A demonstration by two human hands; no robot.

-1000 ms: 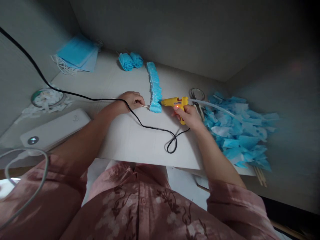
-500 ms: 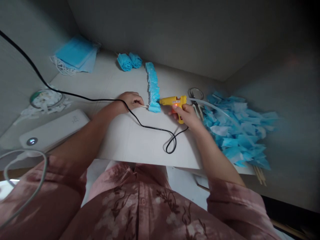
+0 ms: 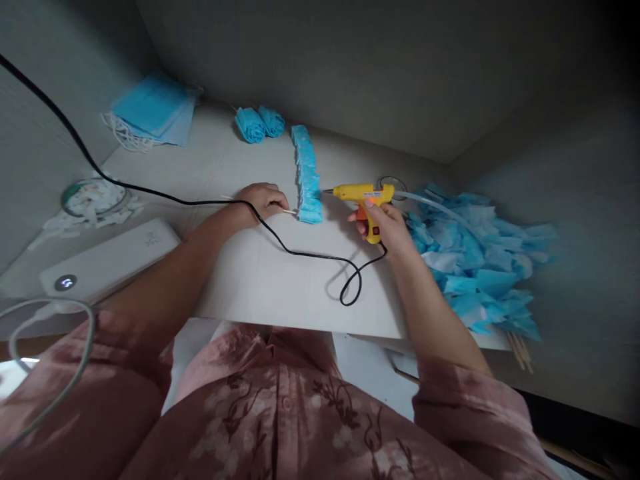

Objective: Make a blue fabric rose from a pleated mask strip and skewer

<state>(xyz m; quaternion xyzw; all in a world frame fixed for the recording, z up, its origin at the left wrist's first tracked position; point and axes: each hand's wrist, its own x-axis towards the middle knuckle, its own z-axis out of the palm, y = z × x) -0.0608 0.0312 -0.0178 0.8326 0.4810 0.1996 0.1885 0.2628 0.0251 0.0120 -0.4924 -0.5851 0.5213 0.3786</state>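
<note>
My right hand (image 3: 385,227) grips a yellow hot glue gun (image 3: 361,197), its nozzle pointing left, a short gap from a long strip of folded blue paper pieces (image 3: 306,175). A clear glue stick juts from the gun's back. My left hand (image 3: 263,200) is closed on a thin wooden stick (image 3: 289,212) whose end meets the near end of the blue strip. The gun's black cord (image 3: 300,252) runs across the white table (image 3: 260,280) and loops near its front edge.
A heap of cut blue paper pieces (image 3: 475,253) lies at the right, scissors (image 3: 393,183) beside it. Two blue rolls (image 3: 260,123) and a stack of blue face masks (image 3: 153,110) sit at the back. A white device (image 3: 107,260) and a bowl of scraps (image 3: 93,197) are at the left.
My right hand has drawn the glue gun back to the right and lifted it off the end of the blue strip. My left hand has stayed put.
</note>
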